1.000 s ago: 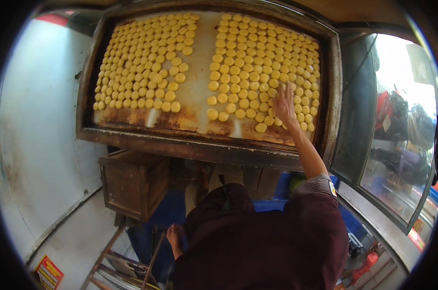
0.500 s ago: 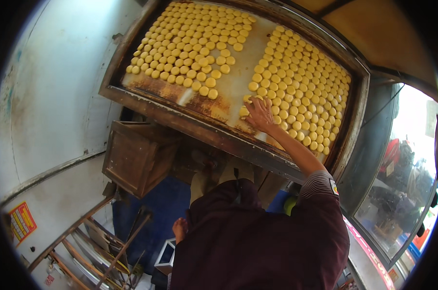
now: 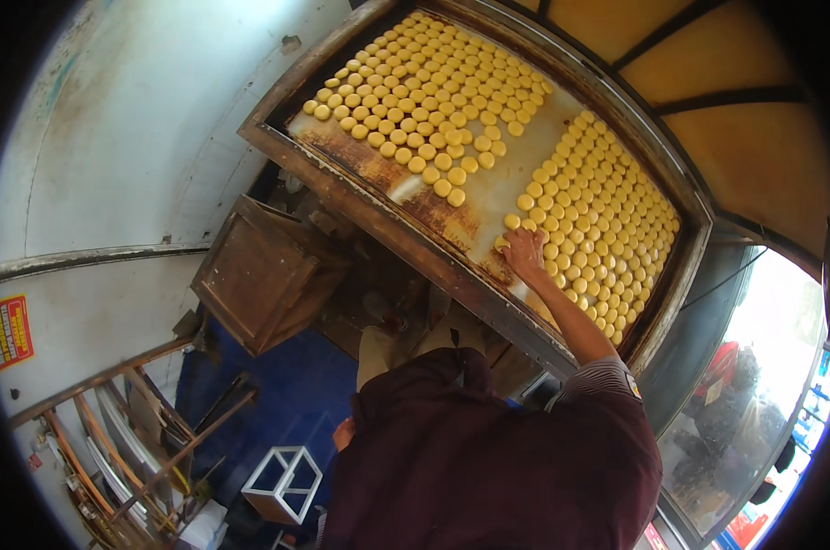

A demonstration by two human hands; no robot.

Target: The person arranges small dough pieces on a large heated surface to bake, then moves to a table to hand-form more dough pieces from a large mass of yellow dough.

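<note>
Rounds (image 3: 501, 243), yellow, partly hidden by right hand (image 3: 525, 251).

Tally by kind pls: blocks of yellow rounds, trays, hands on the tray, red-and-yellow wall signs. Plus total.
Blocks of yellow rounds: 2 (left block, right block)
Tray: 1
Hand on tray, the right hand: 1
Red-and-yellow wall sign: 1
Total: 5

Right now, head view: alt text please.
A person's right hand is down among round yellow pieces at the near-left corner of the right block on a large brown-rimmed tray. A bare strip separates the left block; a brown box stands below left.
</note>
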